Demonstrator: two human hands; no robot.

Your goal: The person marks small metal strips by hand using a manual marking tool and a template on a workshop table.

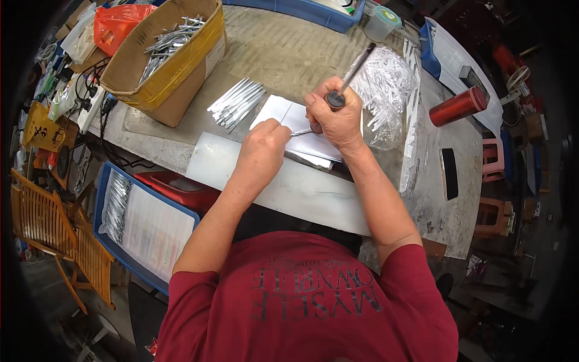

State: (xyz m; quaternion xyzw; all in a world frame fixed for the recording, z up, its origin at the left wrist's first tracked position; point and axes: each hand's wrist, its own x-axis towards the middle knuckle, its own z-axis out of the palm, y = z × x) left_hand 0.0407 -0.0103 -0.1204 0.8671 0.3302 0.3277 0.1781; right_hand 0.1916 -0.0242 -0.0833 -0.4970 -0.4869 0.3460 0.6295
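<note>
My right hand (pixel 335 120) grips a dark-handled tool (pixel 353 75) whose long shaft points up and away, its butt end showing round and black above my knuckles. My left hand (pixel 263 146) is closed into a fist beside it, pinching a small thin metal piece (pixel 301 132) that lies between the two hands. Both hands rest over a stack of white sheets (pixel 283 111) on a pale board (pixel 211 160). A loose bundle of thin metal strips (pixel 236 104) lies just to the left of the sheets.
A cardboard box (pixel 175 66) with more metal strips stands at the left. A clear bag of white plastic pieces (pixel 386 84) lies right of my hands. A red cylinder (pixel 458 107), a phone (pixel 449 174) and a blue tray (pixel 139 229) are nearby.
</note>
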